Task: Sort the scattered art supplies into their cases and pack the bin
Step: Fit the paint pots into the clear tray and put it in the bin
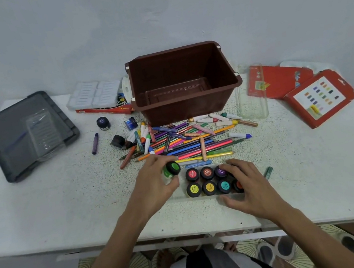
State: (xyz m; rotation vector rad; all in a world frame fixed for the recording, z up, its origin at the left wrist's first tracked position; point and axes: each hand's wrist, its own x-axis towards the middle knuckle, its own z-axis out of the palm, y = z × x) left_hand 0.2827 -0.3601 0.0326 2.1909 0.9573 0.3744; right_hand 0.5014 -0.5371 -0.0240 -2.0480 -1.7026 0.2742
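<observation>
Left hand [156, 182]: fingers pinch the green paint pot [171, 169], tilted, just beside the paint tray [204, 197].
Right hand [247, 184]: clasps the paint tray at its right end.

Colours on a white table [70, 197] flecked with dark specks
The bin [186, 111] is seen in brown, the lid [6, 147] in dark grey, the boxes [279, 81] in red, one printed with a white swatch panel. The pencils [196, 148] are many-coloured. In the clear case [195, 198], black caps [192, 174] are labelled red, purple, yellow, amber and teal; the green pot [170, 169] is black-capped
</observation>
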